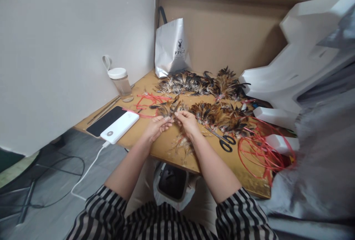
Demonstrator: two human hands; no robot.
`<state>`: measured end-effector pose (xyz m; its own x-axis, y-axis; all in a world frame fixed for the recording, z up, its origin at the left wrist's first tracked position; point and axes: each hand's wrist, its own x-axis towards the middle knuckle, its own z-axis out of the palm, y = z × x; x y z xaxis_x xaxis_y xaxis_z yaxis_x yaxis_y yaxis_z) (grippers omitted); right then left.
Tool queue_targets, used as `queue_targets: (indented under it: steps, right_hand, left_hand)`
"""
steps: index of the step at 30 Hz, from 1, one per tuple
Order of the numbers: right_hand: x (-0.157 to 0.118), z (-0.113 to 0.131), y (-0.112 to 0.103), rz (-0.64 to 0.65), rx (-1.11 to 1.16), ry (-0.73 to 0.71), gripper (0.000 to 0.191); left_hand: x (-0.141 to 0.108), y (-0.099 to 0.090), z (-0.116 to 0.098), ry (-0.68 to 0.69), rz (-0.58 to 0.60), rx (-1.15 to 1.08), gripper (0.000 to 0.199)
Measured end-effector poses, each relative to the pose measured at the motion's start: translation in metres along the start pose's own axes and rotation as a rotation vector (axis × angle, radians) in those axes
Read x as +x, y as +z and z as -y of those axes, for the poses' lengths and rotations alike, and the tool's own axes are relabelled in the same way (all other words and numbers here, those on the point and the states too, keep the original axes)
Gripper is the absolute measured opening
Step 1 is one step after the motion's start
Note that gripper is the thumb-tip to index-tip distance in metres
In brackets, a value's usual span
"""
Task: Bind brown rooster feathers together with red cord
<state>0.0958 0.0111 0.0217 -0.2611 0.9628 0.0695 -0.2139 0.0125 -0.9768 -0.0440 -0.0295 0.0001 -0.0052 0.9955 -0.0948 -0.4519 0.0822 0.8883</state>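
Near the front of the wooden table, my left hand [158, 126] and my right hand [188, 121] are close together. Both are closed, pinching a small bunch of brown feathers [166, 108] whose tips fan out above the fingers. The bunch's lower ends are mostly hidden by my fingertips. Just right of my right hand lies a row of brown and black feathers [222, 114]. Black-handled scissors [226, 143] rest in front of that row, their blades pointing left. Loose feather scraps [183, 144] lie below my hands at the table edge.
A darker feather pile [191, 83] sits behind, before a silver bag [172, 49]. Red plastic strips [263, 151] tangle at right; more strips [149, 101] lie left. A white power bank [119, 127], a phone [105, 121] and a lidded cup [122, 84] stand left. White foam [299, 47] borders the right.
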Motion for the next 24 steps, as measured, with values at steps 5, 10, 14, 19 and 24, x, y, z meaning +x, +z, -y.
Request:
queue_targets:
  steps: [5, 10, 14, 19, 24]
  right_hand:
    - [0.0011, -0.0024, -0.0006, 0.002, 0.011, -0.035, 0.026]
    - [0.0011, -0.0031, 0.0009, -0.008, 0.063, -0.035, 0.027]
    - [0.0008, -0.0026, 0.0014, -0.020, 0.036, -0.041, 0.027]
    - [0.0002, -0.0035, 0.0028, -0.018, 0.015, -0.054, 0.026]
    - [-0.0003, -0.0035, 0.0040, -0.031, 0.014, -0.030, 0.025]
  left_hand:
    - [-0.0011, 0.0005, 0.0004, -0.048, 0.005, -0.003, 0.022]
    - [-0.0021, 0.0014, 0.0008, -0.073, 0.051, 0.030, 0.024]
    - [-0.0020, 0.0006, 0.0023, -0.088, 0.073, 0.056, 0.023]
    - [-0.0018, -0.0002, 0.0039, -0.080, 0.081, 0.057, 0.021]
    - [-0.0025, 0.0006, 0.0034, -0.068, 0.076, 0.067, 0.020]
